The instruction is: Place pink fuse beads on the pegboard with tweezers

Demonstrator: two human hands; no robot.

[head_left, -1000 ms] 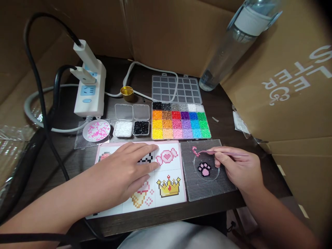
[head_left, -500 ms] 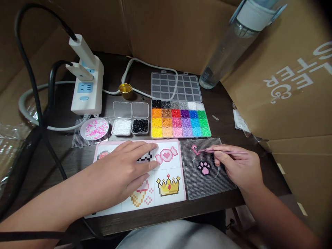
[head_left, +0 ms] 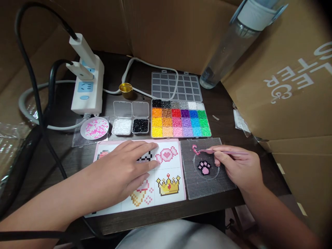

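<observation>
My right hand [head_left: 237,169] is closed around pink tweezers [head_left: 230,152], whose tips reach a short curved row of pink beads [head_left: 195,149] on the clear pegboard [head_left: 190,188]. Whether a bead sits between the tips is too small to tell. Below that row lies a paw shape of black and pink beads [head_left: 204,168]. My left hand [head_left: 127,169] rests flat on the pattern sheet [head_left: 169,202], fingers spread, covering part of its pictures. A pink candy picture [head_left: 166,155] and a yellow crown picture [head_left: 168,185] show beside its fingertips.
Behind the sheet stand a sorted bead box [head_left: 181,119], small boxes of white beads [head_left: 121,127] and black beads [head_left: 140,126], and a round dish [head_left: 94,128] of pink and white beads. A gold cup [head_left: 126,90], power strip [head_left: 89,86] and water bottle [head_left: 228,52] stand farther back.
</observation>
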